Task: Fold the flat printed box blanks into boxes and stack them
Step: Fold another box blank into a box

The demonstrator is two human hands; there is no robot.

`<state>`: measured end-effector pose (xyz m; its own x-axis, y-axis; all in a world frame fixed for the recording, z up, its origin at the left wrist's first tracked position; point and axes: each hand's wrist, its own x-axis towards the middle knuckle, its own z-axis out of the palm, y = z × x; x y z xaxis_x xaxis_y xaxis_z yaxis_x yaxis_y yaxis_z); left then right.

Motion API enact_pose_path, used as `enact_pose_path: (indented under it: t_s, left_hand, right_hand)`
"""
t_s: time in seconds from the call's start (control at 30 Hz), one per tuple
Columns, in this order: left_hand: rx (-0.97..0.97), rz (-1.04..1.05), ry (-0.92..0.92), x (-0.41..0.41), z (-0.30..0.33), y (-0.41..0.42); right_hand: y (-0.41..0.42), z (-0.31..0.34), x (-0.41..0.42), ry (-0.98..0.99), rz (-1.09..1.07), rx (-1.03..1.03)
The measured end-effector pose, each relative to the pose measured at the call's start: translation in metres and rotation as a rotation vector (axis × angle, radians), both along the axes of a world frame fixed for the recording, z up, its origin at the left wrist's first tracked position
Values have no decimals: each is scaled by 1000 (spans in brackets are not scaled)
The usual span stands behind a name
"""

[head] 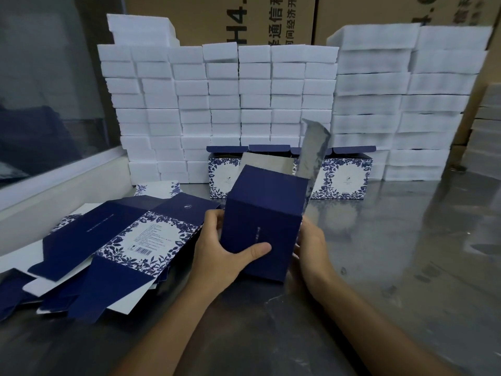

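A dark blue box (264,221), half folded, sits between both hands just above the grey table (406,253), tilted with its open end facing away. The left hand (225,248) grasps its near left corner, thumb pressed across the front face and fingers curled round the left side. The right hand (311,245) holds the right side of the box; its fingers are tucked behind the edge and mostly hidden, so only the back of the hand shows. A long silvery flap (311,150) of the box stands up at the far right corner, and a shorter silvery flap shows inside the open end.

Just left of the left hand lies a loose heap of flat blanks (113,245), dark blue with a white floral panel and a barcode, overlapping one another at different angles. Behind the held box, a row of finished boxes (341,175) with blue floral fronts stands on the table, lids up, partly hidden by the held box and its flap. Behind them rises a wall of white foam blocks (222,104), with brown cartons (217,17) beyond it. A pale ledge (62,188) runs along the left.
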<state>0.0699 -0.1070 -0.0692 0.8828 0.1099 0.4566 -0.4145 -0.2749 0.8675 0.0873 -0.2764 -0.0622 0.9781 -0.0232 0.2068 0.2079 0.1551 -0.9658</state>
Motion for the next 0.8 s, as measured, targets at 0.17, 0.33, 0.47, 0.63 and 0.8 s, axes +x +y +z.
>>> enact_pose_path:
  t_s: [0.17,0.33,0.47,0.63,0.8]
  left_hand:
    - [-27,-182,45,-3,8,2]
    - [-19,-240,62,-3,12,7]
    - [9,-120,86,-3,9,4]
    - [54,84,-23,-4,6,-3]
    - [235,327,-193,-7,8,-5]
  right_hand:
    - [0,4,3,129,32,154]
    - [-5,5,5,103,8,223]
    - [-6,8,3,79,-10,236]
    - [0,9,-3,-5,3,115]
    - [8,9,-8,-91,64,15]
